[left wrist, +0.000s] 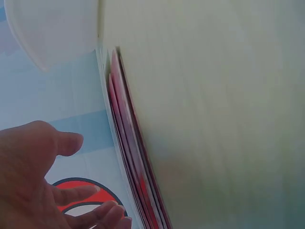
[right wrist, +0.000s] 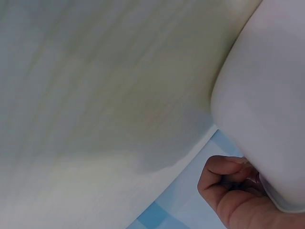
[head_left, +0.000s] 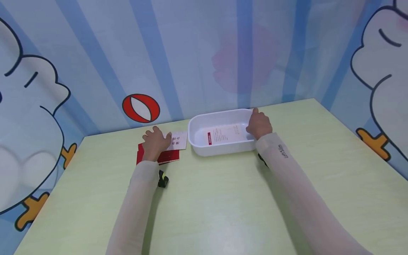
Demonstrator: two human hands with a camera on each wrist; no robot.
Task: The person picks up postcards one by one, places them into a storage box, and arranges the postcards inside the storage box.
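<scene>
Head view: hands apart — right (head_left: 259,124) grips smooth white plastic tub (head_left: 194,141), left (head_left: 154,141) flat on glossy red cards (head_left: 169,156).

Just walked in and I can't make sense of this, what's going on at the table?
A person sits at a pale green table. Their right hand grips the right rim of a white tub that has a printed card lying inside. Their left hand rests, fingers relaxed, on a small stack of red and white cards beside the tub.

Head view looks down across the table (head_left: 223,198); both wrist views skim it closely, sharing the tray (head_left: 220,145).
</scene>
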